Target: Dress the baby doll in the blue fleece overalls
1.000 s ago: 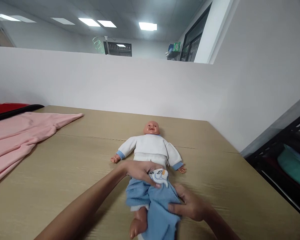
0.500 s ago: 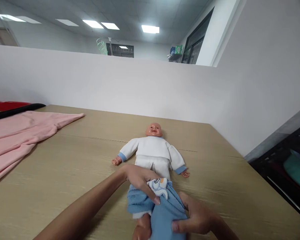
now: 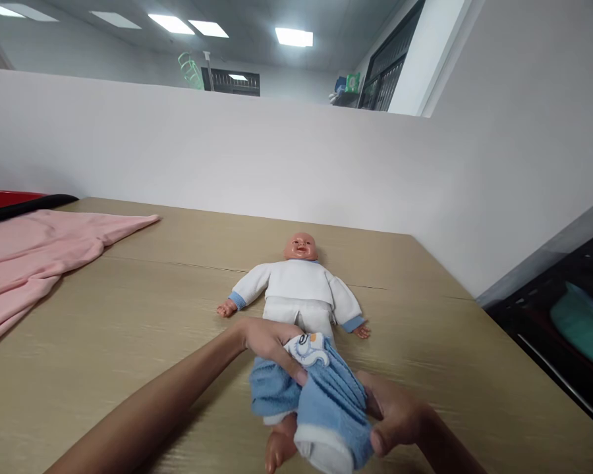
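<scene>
A baby doll [image 3: 301, 283] in a white top lies on its back on the wooden table [image 3: 128, 316], head away from me. Light blue trousers [image 3: 321, 401] with a white cartoon patch cover its lower body. My left hand [image 3: 269, 342] is closed on the waistband at the doll's hip, fingers pinching the blue cloth. My right hand [image 3: 393, 415] grips the right trouser leg near its white cuff. One bare doll foot [image 3: 277, 447] sticks out below the left leg.
A pink cloth [image 3: 34, 250] lies spread at the table's left side, with a red and black object [image 3: 20, 203] behind it. A white partition wall runs along the far edge. A black rack [image 3: 563, 329] with a teal item stands at the right.
My right hand has slid down the right trouser leg toward its cuff, which now shows white. My left hand stays on the waistband. The view has tilted slightly.
</scene>
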Available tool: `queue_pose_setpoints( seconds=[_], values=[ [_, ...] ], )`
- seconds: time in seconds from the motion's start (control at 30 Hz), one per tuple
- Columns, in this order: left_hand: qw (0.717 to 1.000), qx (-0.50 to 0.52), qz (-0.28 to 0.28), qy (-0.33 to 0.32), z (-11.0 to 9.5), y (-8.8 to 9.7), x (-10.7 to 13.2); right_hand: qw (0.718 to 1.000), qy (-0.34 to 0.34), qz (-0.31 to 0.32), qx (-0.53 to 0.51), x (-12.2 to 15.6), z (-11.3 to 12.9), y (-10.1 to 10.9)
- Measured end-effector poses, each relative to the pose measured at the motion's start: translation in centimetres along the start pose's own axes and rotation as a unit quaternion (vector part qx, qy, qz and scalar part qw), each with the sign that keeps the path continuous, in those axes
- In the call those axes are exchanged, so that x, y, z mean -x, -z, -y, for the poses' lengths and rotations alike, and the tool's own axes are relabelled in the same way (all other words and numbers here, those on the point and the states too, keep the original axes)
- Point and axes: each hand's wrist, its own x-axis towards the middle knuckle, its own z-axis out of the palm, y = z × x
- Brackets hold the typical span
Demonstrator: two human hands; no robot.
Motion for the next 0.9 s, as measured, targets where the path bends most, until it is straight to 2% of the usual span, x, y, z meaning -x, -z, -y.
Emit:
queue_pose_setpoints(
  seconds=[0.1,0.23,0.37,0.4,0.47,0.53,0.63,0.7,0.8,0.9],
  values=[
    [1.0,0.007,-0.01,-0.004,0.3,-0.2,0.0,0.999,0.005,-0.011,-0.046,-0.2,-0.5,-0.3],
    [0.998,0.032,-0.03,0.041,0.7,-0.3,0.0,0.994,0.048,-0.043,-0.092,-0.4,-1.3,-0.3],
    [0.997,0.061,0.002,0.05,0.8,-0.3,-0.2,0.992,0.074,-0.055,-0.082,-0.7,-1.6,-0.6],
    [0.997,0.059,0.005,0.042,0.7,-0.4,-0.2,0.993,0.071,-0.072,-0.067,-0.7,-1.8,-0.7],
    [0.998,0.055,-0.011,0.026,0.4,-0.7,-0.3,0.985,0.071,-0.153,-0.036,-0.9,-2.1,-0.7],
    [0.997,0.056,-0.044,0.004,0.3,-1.0,-0.3,0.963,0.093,-0.253,-0.027,-1.1,-2.6,-0.6],
    [0.996,0.051,-0.076,-0.019,0.4,-1.2,-0.4,0.93,0.132,-0.341,-0.03,-1.4,-3.3,-0.6],
    [0.995,0.041,-0.089,-0.017,0.5,-1.2,-0.4,0.903,0.135,-0.407,-0.009,-1.5,-4.0,-1.2],
    [0.996,0.041,-0.083,-0.018,-0.2,-1.5,-0.5,0.834,0.109,-0.539,0.05,-1.3,-5.5,-4.0],
    [0.999,0.024,-0.019,-0.036,-1.6,-2.3,-0.8,0.778,0.074,-0.61,0.133,-1.0,-7.6,-8.3]
  ],
)
